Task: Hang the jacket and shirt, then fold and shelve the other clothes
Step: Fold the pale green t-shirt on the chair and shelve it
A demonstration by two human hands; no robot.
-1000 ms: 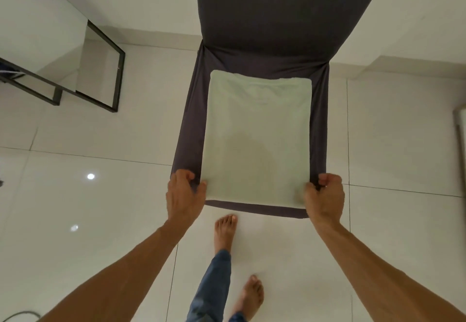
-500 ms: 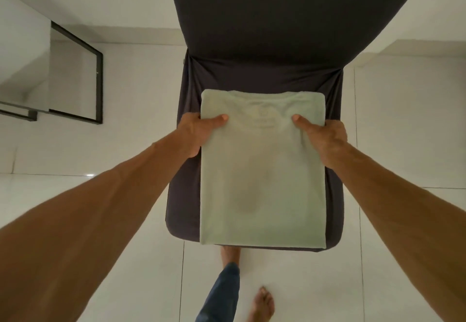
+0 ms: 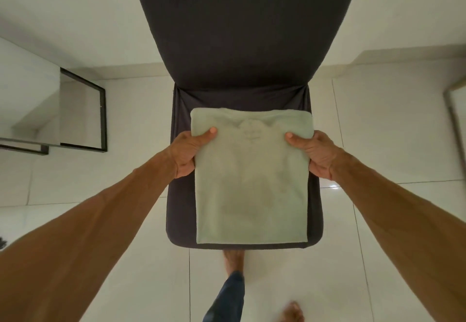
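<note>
A pale green folded T-shirt (image 3: pixel 252 190) lies flat on the seat of a dark grey covered chair (image 3: pixel 179 210), its collar faintly showing near the far end. My left hand (image 3: pixel 187 152) grips the shirt's left edge near the far end, thumb on top, fingers beneath. My right hand (image 3: pixel 314 154) grips the right edge the same way. Both hands sit about a third of the way down from the far fold.
The chair's tall backrest (image 3: pixel 242 26) rises straight ahead. A black-framed glass panel (image 3: pixel 83 114) leans at the left by the wall. A metal-edged frame (image 3: pixel 454 117) shows at the right border. My bare feet stand on white floor tiles (image 3: pixel 378 258) below the seat.
My hands left the near corners of the shirt and moved up its sides to the far part, where they now pinch both edges. My head has come closer over the chair.
</note>
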